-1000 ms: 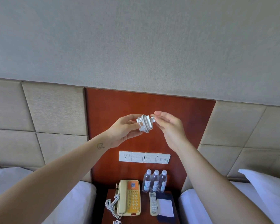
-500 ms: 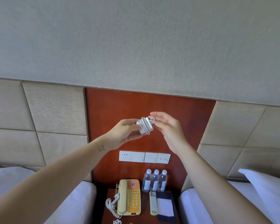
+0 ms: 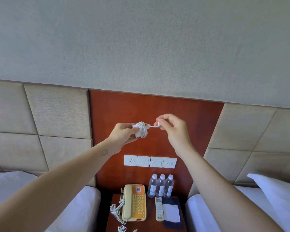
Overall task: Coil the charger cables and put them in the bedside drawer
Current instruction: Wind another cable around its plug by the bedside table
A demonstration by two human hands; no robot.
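A small dark table (image 3: 150, 210) stands between one white bed (image 3: 77, 206) and another bed (image 3: 224, 206). Behind it is a red-brown wall panel (image 3: 141, 108) with a row of white switches (image 3: 150, 161). On the table sit a yellow phone (image 3: 134, 203), three water bottles (image 3: 160, 185), a remote (image 3: 159, 209) and a notepad (image 3: 172, 212). High above them, the left hand (image 3: 122, 136) grips the charger (image 3: 135, 131), and the cable (image 3: 143, 129) is wound round the charger. The right hand (image 3: 172, 126) pinches the cable's loose end.
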